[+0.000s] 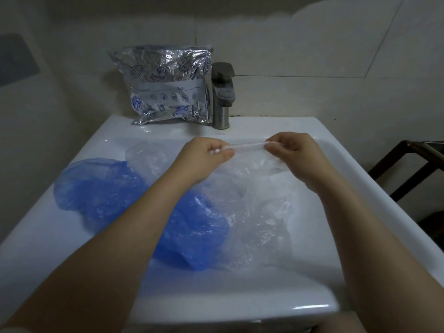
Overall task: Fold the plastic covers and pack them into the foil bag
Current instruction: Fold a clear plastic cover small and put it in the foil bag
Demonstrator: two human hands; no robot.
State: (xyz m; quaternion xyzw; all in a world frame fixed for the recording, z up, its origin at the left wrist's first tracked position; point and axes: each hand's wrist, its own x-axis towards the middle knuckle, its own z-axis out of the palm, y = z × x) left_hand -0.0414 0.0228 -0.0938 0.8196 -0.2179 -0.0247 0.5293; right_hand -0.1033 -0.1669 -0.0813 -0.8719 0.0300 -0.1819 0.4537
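- Left hand [204, 156] and right hand [292, 151] each pinch the clear cover [245, 164] taut at frame centre
- Thin hem may slip or tear if overstretched
- Foil bag [168, 85] stands upper left, mouth apparently closed

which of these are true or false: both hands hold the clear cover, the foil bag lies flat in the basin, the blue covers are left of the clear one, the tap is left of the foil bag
1. Both hands hold the clear cover. True: the left hand and right hand pinch the clear cover stretched between them.
2. The foil bag lies flat in the basin. False: the foil bag stands upright at the back of the sink, by the wall.
3. The blue covers are left of the clear one. True: the blue covers lie to its left.
4. The tap is left of the foil bag. False: the tap is right of it.
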